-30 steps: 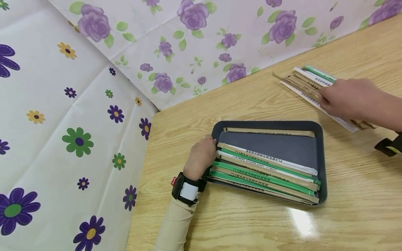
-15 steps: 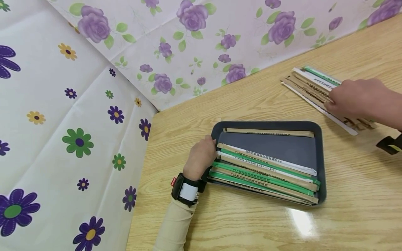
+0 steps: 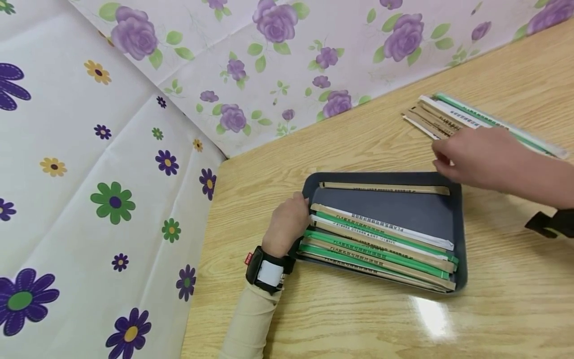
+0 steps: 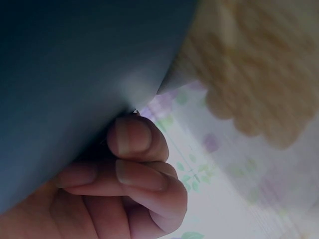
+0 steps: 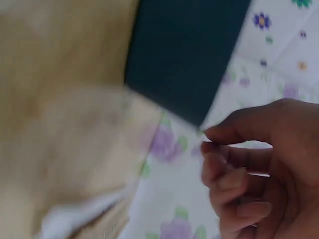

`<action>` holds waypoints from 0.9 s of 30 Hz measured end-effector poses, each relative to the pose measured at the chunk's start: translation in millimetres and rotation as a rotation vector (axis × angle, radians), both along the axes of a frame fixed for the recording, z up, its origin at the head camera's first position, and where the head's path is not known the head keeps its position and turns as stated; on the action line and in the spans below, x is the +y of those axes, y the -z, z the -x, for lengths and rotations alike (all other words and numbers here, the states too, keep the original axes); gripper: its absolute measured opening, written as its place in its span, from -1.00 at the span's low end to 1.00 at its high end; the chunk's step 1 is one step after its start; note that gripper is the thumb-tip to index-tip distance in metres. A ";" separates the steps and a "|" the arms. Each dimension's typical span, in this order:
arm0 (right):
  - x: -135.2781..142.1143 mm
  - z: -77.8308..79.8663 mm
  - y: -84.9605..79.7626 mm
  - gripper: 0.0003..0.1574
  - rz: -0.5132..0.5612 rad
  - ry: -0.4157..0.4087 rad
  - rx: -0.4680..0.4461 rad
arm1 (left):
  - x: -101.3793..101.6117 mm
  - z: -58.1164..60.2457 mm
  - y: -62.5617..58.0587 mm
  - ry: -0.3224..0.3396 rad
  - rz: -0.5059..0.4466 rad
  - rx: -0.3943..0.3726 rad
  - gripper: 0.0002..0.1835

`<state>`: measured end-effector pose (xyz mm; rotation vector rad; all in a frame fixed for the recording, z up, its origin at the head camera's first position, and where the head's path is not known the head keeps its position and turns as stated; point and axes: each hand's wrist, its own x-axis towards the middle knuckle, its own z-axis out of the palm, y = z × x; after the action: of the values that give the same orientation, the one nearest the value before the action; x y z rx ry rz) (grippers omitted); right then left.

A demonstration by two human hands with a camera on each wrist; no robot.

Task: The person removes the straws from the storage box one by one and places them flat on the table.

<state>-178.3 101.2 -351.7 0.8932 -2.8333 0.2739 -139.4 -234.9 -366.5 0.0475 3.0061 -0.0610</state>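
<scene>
A dark grey tray (image 3: 403, 204) lies on the table in the head view. At its left edge my left hand (image 3: 287, 224) grips the rim; in the left wrist view its curled fingers (image 4: 144, 179) meet the tray's dark wall. Several wrapped drinking straws (image 3: 381, 249), green, white and brown, lie along the tray's near side, and one brown straw (image 3: 385, 188) lies along the far side. My right hand (image 3: 480, 154) is over the tray's far right corner, thumb and fingers curled with nothing visible between them. Beyond it lies a bundle of wrapped straws (image 3: 448, 112), partly hidden by that hand.
The wooden table (image 3: 358, 324) meets a wall covering with purple roses (image 3: 233, 117) at the back. Another covering with coloured daisies (image 3: 112, 202) stands at the left. A black band (image 3: 549, 224) is on the right wrist.
My right hand has left the far-right straws and moved left and nearer, to the tray's corner. More of the green straw at the bundle's far side now shows. The left hand and tray stay put.
</scene>
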 end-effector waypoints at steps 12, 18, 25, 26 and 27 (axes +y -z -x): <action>-45.7 -61.4 22.8 -0.66 -0.018 -0.301 -0.224 | -0.2 0.8 0.0 0.050 0.001 0.014 -0.67; -51.9 -73.7 30.3 -0.68 -0.024 -0.358 -0.254 | -1.6 0.5 0.3 0.049 -0.001 0.015 -0.66; -52.7 -74.7 31.1 -0.69 -0.025 -0.362 -0.201 | -1.6 -0.4 0.9 0.028 -0.008 0.001 -0.66; -52.5 -74.3 30.8 -0.69 -0.027 -0.358 -0.186 | -1.8 -0.5 0.9 0.028 -0.004 0.004 -0.66; -52.6 -73.9 30.4 -0.68 -0.027 -0.353 -0.174 | -1.9 -0.5 1.0 0.025 -0.006 0.005 -0.66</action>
<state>-104.4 48.6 -382.1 1.4424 -2.8216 0.3719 -139.0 -236.8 -367.5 0.0852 3.0113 -0.0552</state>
